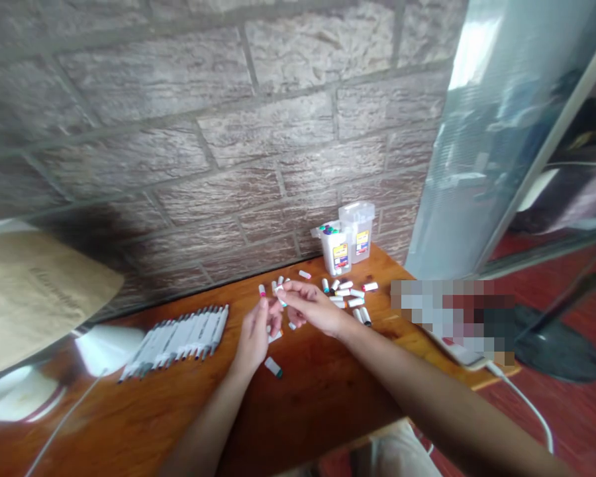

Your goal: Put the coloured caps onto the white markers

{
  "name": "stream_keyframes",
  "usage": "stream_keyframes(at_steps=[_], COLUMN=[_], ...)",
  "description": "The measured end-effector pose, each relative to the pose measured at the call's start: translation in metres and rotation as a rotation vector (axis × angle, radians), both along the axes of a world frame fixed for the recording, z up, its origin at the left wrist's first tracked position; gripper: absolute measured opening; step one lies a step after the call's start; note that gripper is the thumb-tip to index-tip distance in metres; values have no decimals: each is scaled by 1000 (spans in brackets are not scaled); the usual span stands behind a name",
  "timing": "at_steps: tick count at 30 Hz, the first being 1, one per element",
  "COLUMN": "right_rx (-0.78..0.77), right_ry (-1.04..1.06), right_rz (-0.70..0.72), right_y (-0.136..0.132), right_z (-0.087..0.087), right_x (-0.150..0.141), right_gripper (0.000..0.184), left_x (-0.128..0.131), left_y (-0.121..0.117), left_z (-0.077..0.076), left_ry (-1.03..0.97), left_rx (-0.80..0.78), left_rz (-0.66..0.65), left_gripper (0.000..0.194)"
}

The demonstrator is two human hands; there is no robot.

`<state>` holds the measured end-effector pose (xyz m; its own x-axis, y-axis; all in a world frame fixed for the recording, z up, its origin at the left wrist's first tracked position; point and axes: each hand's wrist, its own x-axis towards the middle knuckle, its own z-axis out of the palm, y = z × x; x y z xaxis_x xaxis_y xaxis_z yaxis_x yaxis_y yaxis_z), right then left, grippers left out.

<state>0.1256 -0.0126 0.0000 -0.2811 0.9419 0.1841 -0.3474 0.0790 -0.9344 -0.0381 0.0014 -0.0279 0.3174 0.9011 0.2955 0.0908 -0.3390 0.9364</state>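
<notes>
Over the wooden table, my right hand [314,309] pinches a short white marker cap [280,295] with a teal end between thumb and fingers. Close beside it on the left is my left hand [256,332], its fingers curled; what it holds, if anything, is hidden. A white cap with a pink end [262,290] shows just beyond my left thumb. Below the hands, a white cap with a dark green end [273,366] lies on the table. More loose white caps [344,293] with coloured ends are scattered right of my right hand.
A row of white markers [179,339] lies at left. Two clear plastic containers [338,255] stand by the brick wall, the nearer one holding coloured pieces. A brown paper bag [34,291] and white cable [64,421] are far left. A pixelated area covers the table's right end.
</notes>
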Motion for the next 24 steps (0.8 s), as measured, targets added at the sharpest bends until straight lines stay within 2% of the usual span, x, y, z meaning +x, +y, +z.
stream_keyframes(at_steps=[4, 8, 14, 17, 24], right_rx=[-32, -15, -29, -55, -34], right_ry=[62, 46, 35, 38, 43], right_rz=[-22, -6, -64, -34, 14], right_y=[2, 3, 1, 0, 2], right_z=[-2, -8, -15, -16, -20], right_x=[3, 6, 3, -1, -7], right_gripper=[50, 40, 36, 34, 36], left_x=[6, 9, 6, 2, -10], left_y=[-4, -9, -7, -5, 3], left_z=[0, 1, 3, 5, 8], left_ry=[-54, -25, 66, 49, 46], left_rx=[11, 45, 176, 200, 138], left_rz=[26, 19, 52, 57, 16], left_gripper=[63, 58, 66, 64, 62])
